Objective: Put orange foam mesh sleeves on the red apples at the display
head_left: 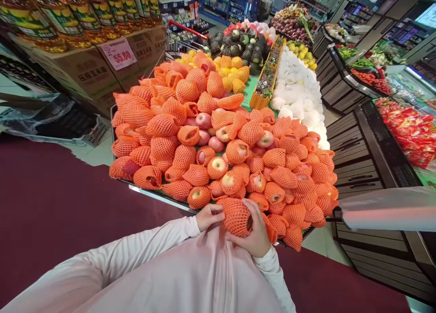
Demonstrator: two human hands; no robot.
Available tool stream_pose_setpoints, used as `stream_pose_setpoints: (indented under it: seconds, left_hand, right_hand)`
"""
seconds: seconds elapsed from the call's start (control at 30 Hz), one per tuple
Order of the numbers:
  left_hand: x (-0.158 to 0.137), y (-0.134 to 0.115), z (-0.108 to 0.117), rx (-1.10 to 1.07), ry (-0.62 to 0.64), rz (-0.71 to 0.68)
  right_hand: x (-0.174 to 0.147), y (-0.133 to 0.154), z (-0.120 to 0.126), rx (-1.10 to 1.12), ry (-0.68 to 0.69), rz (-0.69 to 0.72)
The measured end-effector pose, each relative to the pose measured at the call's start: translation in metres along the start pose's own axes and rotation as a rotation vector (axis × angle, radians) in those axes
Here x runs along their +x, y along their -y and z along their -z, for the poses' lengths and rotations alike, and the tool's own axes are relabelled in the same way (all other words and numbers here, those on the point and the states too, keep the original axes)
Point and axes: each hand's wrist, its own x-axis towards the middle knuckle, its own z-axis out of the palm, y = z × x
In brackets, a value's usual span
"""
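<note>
Close to my body, at the front edge of a fruit display, I hold an apple in an orange foam net. My right hand wraps round its right side, thumb below and fingers on top. At its left side my left hand pinches the net between thumb and fingers. The net's open end faces right, and the fruit inside is mostly hidden. Just beyond my hands lies a heap of apples in orange foam nets. Several bare red apples show in the middle of the heap.
Yellow-netted fruit, dark green squashes and white-netted fruit lie farther back. At left, oil bottles stand on cartons. A roll of clear plastic bags juts in from the right. Black crates sit on the floor.
</note>
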Motion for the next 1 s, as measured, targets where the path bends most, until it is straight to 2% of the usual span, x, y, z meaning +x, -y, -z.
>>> stream_pose_setpoints:
  seconds: [0.13, 0.2, 0.27, 0.33, 0.4, 0.5, 0.6, 0.77, 0.87, 1.0]
  left_hand:
    - [-0.007, -0.016, 0.021, -0.015, -0.063, 0.111]
    - [-0.01, -0.025, 0.032, -0.018, -0.039, 0.151]
    - [-0.013, -0.035, 0.045, 0.002, 0.041, 0.181]
    - [-0.016, -0.044, 0.056, 0.011, 0.125, 0.21]
    - [-0.019, -0.053, 0.065, 0.0, 0.18, 0.214]
    - [-0.025, -0.068, 0.071, -0.004, 0.248, 0.172]
    - [-0.027, -0.088, 0.072, 0.052, 0.286, 0.144]
    - [-0.01, -0.131, 0.082, 0.24, 0.246, 0.058]
    - [0.015, -0.16, 0.084, 0.385, 0.167, -0.101]
    - [0.06, -0.19, 0.074, 0.488, 0.089, -0.325]
  right_hand:
    - [0.015, -0.003, -0.027, 0.075, -0.153, -0.114]
    - [0.028, -0.01, -0.032, 0.063, -0.264, -0.165]
    - [0.046, -0.022, -0.028, -0.057, -0.444, -0.167]
    - [0.065, -0.039, -0.021, -0.275, -0.656, -0.137]
    - [0.083, -0.058, -0.015, -0.498, -0.757, -0.13]
    - [0.102, -0.081, -0.011, -0.71, -0.563, -0.2]
    - [0.107, -0.09, -0.011, -0.782, -0.408, -0.261]
    - [0.097, -0.086, 0.0, -0.724, -0.338, -0.238]
    - [0.09, -0.083, 0.009, -0.69, -0.339, -0.243]
    - [0.09, -0.078, 0.013, -0.646, -0.419, -0.216]
